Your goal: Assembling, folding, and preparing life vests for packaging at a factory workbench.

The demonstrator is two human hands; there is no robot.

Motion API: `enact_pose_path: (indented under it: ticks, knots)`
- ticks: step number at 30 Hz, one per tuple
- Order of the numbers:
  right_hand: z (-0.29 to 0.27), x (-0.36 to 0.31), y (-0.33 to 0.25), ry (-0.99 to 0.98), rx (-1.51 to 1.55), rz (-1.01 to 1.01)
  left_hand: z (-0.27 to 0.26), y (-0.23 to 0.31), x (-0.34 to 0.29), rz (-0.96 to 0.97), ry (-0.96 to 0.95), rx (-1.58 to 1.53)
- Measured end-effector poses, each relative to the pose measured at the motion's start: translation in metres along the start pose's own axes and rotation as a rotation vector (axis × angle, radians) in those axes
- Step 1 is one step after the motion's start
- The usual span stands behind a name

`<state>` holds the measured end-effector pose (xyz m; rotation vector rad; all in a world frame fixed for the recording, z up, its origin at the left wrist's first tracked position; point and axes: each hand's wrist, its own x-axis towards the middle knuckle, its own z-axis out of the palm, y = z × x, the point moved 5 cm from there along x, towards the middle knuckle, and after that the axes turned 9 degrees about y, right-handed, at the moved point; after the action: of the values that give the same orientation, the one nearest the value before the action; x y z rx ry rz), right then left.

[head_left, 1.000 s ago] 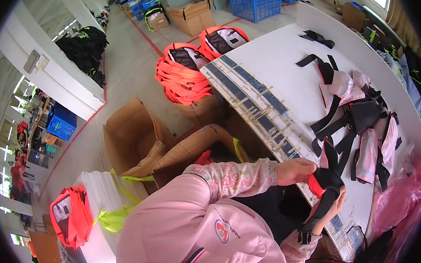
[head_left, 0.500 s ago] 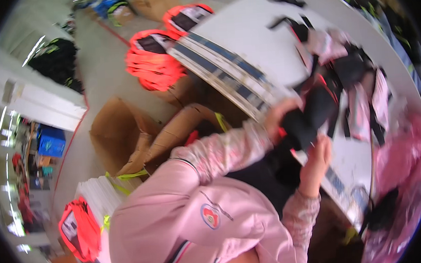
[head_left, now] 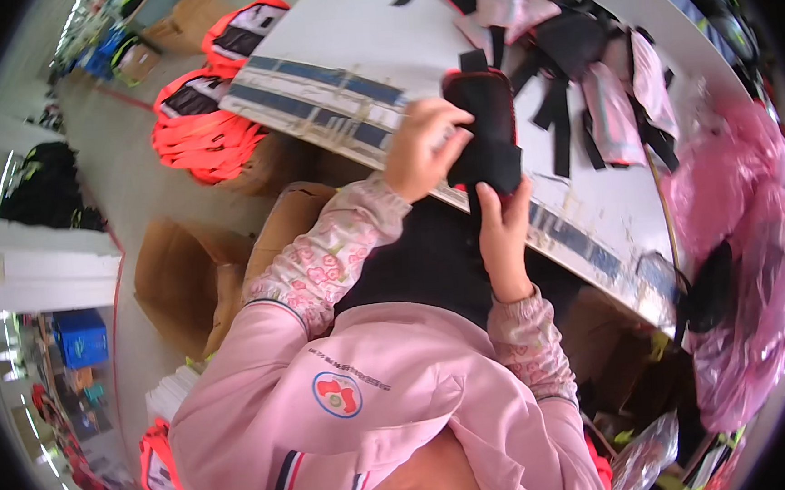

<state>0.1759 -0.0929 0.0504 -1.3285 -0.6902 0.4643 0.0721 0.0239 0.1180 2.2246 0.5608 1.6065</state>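
A black padded fabric piece with red edging and black straps is held up over the near edge of the table. My right hand grips its lower end, the thumb lying on the front. My left hand is at the left edge of the piece, its fingers bent and drawn together; what is between the fingertips is too small to make out. Beyond, on the table, lies a pile of pink-and-grey fabric pieces with black straps and a black panel.
The white table has worn blue stripes along its near edge. Stacked orange fabric pieces stand to the left, above an open cardboard box. Pink plastic sheeting hangs at the right. A dark drape or garment covers my lap.
The view has shifted, so the table sits further left. The black piece is now upright with its flat face showing; my left hand has come to its left edge, my right hand under its lower end.
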Motion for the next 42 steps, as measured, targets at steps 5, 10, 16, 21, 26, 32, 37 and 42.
enact_pose_path:
  ticks: [5, 10, 16, 21, 26, 32, 37, 42]
  knots:
    - [-0.006, -0.010, -0.017, -0.033, -0.294, -0.115, 0.042, -0.017, -0.043, -0.417, -0.467, -0.315]
    - [-0.008, -0.015, -0.032, -0.059, -0.474, -0.210, 0.053, -0.004, -0.048, -0.630, -0.392, -0.496]
    - [0.001, 0.001, -0.038, -0.107, -0.595, -0.360, 0.057, -0.019, -0.042, -0.752, -0.243, -0.428]
    - [0.023, 0.008, -0.027, -0.253, -0.551, -0.237, 0.042, -0.041, -0.022, -0.390, -0.196, -0.238]
    - [0.053, 0.023, 0.001, -0.469, -0.555, -0.005, -0.010, -0.079, 0.015, -0.008, 0.026, 0.251]
    - [0.070, 0.017, -0.031, -0.614, -0.453, 0.206, -0.054, -0.100, 0.051, -0.107, 0.111, 0.371]
    - [0.083, -0.025, -0.051, -0.684, -0.150, 0.158, -0.106, -0.151, 0.056, -0.292, 0.162, 0.490]
    - [0.087, -0.062, -0.081, -1.009, -0.307, 0.161, -0.229, -0.233, 0.039, -0.407, 0.245, 0.864]
